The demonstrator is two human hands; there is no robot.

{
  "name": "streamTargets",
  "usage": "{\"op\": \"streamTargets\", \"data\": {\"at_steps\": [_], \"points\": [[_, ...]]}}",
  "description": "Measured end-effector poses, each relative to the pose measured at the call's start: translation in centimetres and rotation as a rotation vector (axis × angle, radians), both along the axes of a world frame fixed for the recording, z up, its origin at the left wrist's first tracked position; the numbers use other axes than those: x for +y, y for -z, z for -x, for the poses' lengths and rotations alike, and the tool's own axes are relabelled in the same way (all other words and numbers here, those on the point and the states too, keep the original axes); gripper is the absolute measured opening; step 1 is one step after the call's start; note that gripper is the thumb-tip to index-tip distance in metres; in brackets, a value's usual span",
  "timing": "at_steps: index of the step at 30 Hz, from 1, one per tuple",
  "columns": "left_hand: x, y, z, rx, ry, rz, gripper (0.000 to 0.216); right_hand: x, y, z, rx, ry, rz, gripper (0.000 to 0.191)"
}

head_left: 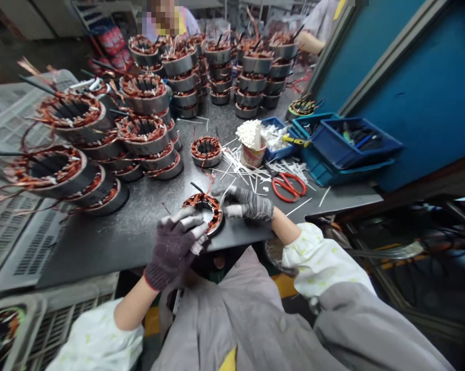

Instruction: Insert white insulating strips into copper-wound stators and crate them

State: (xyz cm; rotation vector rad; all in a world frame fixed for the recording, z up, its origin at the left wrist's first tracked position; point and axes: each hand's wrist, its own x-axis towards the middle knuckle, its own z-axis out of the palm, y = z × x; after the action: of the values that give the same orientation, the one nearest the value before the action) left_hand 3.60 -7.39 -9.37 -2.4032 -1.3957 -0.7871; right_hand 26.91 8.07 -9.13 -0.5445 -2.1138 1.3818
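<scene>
A small motor stator (216,219) with copper windings and a dark lead lies near the table's front edge. My left hand (176,242), in a dark purple glove with pale fingertips, grips its left and front rim. At the stator's right side is my right hand (248,203), in a grey glove. Its thumb and fingers are closed around a thin white cable tie (228,188) beside the windings; the fingertips are partly blurred. Another small stator (206,150) sits just beyond, apart from both hands.
Stacked stators (143,136) fill the left and back. Loose white ties surround a cup (252,154) and red-handled scissors (288,186). Blue bins (352,149) stand right, by a blue panel (441,103). Other people (315,31) are across the table.
</scene>
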Motion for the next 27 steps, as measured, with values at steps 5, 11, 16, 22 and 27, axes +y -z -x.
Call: {"op": "streamTargets", "data": {"at_steps": [5,11,16,22,27], "points": [[0.5,1.0,0.0,-0.028,0.0,0.027,0.029,6.9,-0.9,-2.5,0.079,0.962,-0.17,0.013],[-0.4,0.6,-2.0,0.034,-0.168,-0.031,0.025,10.4,-1.9,-2.5,0.017,0.935,-0.381,0.021],[-0.3,0.7,-2.0,0.011,-0.085,-0.003,0.028,9.7,-2.5,-3.4,0.24,0.934,-0.291,0.029],[0.6,1.3,-2.1,-0.097,-0.117,-0.034,0.028,7.0,-4.4,-4.3,0.32,0.912,-0.115,0.027],[0.5,0.7,-2.6,-0.124,-0.116,-0.013,0.03,-0.2,-4.2,-4.0,0.433,0.725,0.055,0.029]]}}
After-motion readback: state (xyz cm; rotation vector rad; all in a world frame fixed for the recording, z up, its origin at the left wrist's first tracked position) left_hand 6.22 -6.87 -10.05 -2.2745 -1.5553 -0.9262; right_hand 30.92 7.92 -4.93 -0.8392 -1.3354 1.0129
